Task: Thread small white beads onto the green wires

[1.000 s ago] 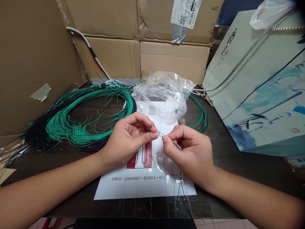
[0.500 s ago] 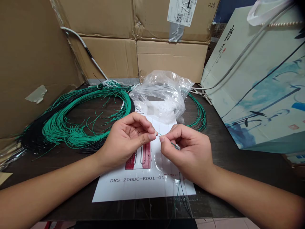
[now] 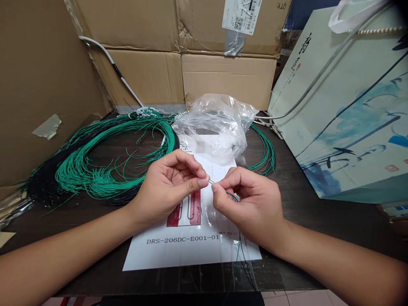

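Over the middle of the printed sheet (image 3: 191, 257), my left hand (image 3: 172, 182) pinches a tiny white piece (image 3: 208, 178) between thumb and fingertips; most of it is hidden, so its kind is unclear. Just to its right, my right hand (image 3: 251, 199) is closed on a green wire and a black wire (image 3: 239, 242). The thin wire ends bridge the short gap between both hands' fingertips. Whether they enter the white piece cannot be made out. Below my right palm the wires hang past the table's front edge.
A large coil of green and black wires (image 3: 73, 170) with white connectors (image 3: 146, 111) lies left. Behind the hands sits a clear plastic bag (image 3: 219, 119) of small white pieces. More green wires (image 3: 266, 146) curve beside it. Cardboard (image 3: 153, 76) stands behind, a paper bag (image 3: 350, 119) right.
My right fingertips have moved slightly left, closer to the left fingertips, with the wires. The left hand keeps its pinch. The whole view has shifted very slightly.
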Available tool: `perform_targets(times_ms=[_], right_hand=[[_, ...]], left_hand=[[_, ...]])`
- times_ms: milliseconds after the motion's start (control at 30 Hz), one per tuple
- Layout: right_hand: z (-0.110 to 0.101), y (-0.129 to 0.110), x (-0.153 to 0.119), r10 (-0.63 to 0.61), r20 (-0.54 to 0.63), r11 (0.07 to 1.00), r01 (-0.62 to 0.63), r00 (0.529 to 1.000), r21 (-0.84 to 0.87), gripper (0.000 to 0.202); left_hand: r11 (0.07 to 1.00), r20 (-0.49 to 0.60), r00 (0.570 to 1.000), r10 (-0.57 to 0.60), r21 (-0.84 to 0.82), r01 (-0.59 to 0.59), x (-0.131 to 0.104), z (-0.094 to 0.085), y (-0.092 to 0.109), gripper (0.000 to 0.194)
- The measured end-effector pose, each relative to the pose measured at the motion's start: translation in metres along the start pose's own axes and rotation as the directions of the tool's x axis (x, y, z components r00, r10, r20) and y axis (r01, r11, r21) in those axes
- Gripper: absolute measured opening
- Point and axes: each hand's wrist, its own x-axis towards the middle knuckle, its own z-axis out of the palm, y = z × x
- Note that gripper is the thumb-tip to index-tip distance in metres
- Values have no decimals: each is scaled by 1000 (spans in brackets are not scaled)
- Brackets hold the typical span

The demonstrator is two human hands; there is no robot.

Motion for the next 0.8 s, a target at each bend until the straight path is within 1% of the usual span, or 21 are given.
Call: perform_targets(times_ms=[167,333,467,633,733,800], right_hand=[[-2,1,0,42,3,999,-42,999,-17,17],[-2,1,1,70,-11,997,-71,997,-34,17],[-1,1,1,47,-8,998,-47,999,-39,17],[0,0,-1,-30,2,995,30,1000,-97,19],[-1,2,-1,-3,34,998,5,999,-70,16],[-2,4,0,27,54,999,-25,998,-36,15]], left_hand=[[1000,-5,1000,0,9,0,1,1,1,27],[999,-15,1000,8,54,-7,2,3,4,28],[998,-10,1000,19,55,-19,1,3,4,27],[998,17,999,50,48,-51,-1,4,4,25],[997,2,999,53,59,-53,-1,5,4,24],[998,-28,999,34,51,-33,-1,5,5,27]])
